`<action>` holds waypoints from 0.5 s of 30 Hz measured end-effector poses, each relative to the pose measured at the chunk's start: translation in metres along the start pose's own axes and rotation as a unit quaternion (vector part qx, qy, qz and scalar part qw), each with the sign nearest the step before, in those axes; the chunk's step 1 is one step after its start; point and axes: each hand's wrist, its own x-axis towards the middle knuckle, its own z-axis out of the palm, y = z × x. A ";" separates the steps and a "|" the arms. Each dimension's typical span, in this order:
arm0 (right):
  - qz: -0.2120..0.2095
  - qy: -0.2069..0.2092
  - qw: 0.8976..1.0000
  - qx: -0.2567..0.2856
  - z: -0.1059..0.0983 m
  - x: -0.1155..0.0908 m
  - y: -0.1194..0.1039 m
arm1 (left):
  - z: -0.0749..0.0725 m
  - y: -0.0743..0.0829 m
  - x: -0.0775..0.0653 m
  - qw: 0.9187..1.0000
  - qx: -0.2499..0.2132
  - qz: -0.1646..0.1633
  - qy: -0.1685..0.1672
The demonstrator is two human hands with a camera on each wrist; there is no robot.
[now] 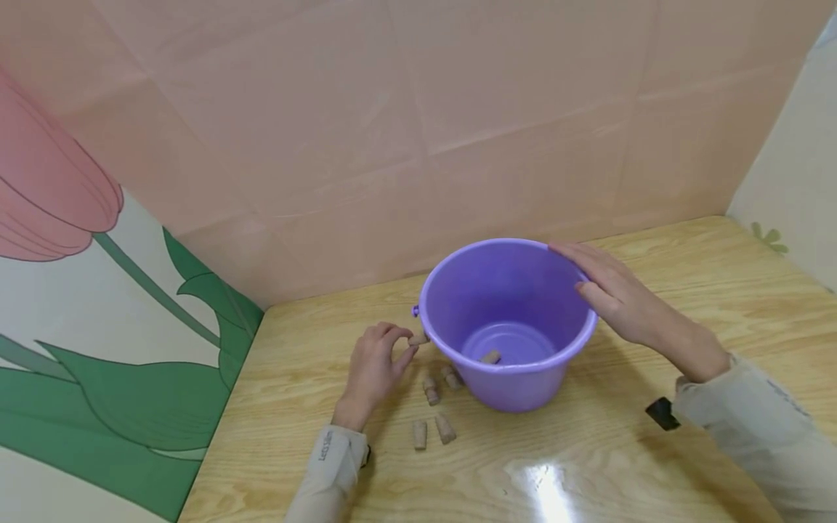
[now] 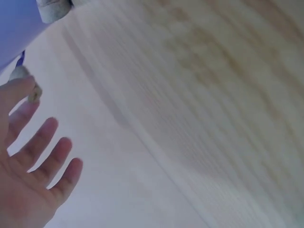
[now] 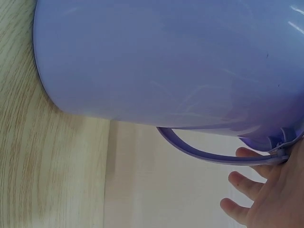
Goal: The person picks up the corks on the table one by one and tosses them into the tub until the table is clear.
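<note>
A purple bucket (image 1: 510,385) stands upright on the wooden table, one small wooden peg (image 1: 490,357) lying inside it. My left hand (image 1: 375,367) is beside the bucket's left wall and pinches another wooden peg (image 2: 34,93) between thumb and index finger; its other fingers are spread. My right hand (image 1: 617,298) holds the bucket's rim at the right, thumb over the edge. In the right wrist view, several of its fingers (image 3: 247,185) extend loosely outside, near the handle (image 3: 204,154). Several more tapered wooden pegs (image 1: 420,434) lie on the table left of the bucket.
The wooden table (image 1: 294,450) meets a pinkish sheet-covered wall (image 1: 340,145) behind the bucket. A panel with a printed tulip (image 1: 59,167) borders the left side, and a pale wall (image 1: 798,189) the right.
</note>
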 end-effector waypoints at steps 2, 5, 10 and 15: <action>-0.001 0.001 1.000 -0.001 0.000 0.000 0.000 | -0.001 0.000 0.001 1.000 0.002 0.002 0.021; -0.007 0.003 1.000 -0.001 0.001 0.000 0.001 | -0.003 0.001 0.004 0.999 0.008 -0.002 0.046; -0.011 0.007 1.000 -0.003 0.001 0.002 -0.001 | -0.007 0.000 0.008 0.997 0.015 -0.002 0.078; -0.007 0.004 1.000 -0.003 0.001 0.002 0.000 | -0.011 0.000 0.013 0.990 0.014 0.026 0.137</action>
